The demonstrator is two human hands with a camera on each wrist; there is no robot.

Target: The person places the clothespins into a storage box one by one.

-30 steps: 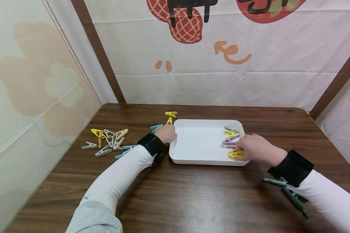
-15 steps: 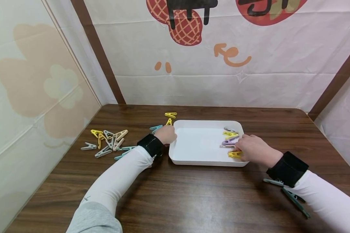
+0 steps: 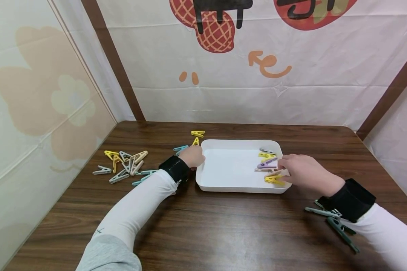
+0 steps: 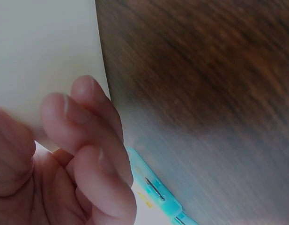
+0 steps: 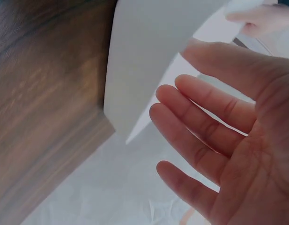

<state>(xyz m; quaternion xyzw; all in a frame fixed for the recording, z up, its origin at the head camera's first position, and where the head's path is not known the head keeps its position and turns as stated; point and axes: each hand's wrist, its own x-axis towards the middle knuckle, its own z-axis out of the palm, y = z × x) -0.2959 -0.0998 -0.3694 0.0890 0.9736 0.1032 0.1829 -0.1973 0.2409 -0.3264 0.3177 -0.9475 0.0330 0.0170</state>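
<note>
My left hand (image 3: 192,156) grips the left rim of a white tray (image 3: 228,165), its fingers curled against the outer wall in the left wrist view. At the tray's right rim, my right hand (image 3: 308,174) is relaxed, with extended fingers and nothing held in the right wrist view. Along the right side inside the tray lie several clothespins: a grey clothespin (image 3: 266,150) at the back, a yellow clothespin (image 3: 265,154), a purple clothespin (image 3: 266,164), pale ones and a yellow clothespin (image 3: 273,179) in front, close to the right fingertips.
A mixed pile of clothespins (image 3: 132,165) lies on the wooden table (image 3: 224,226) at left. Behind the left hand are a blue clothespin (image 3: 180,148) and a yellow clothespin (image 3: 198,133). A dark green clothespin (image 3: 340,233) and a pale green clothespin (image 3: 320,212) lie by the right forearm.
My right hand has let go of the yellow clothespin at the tray's front right and drawn back slightly to the right. The left hand stays on the rim.
</note>
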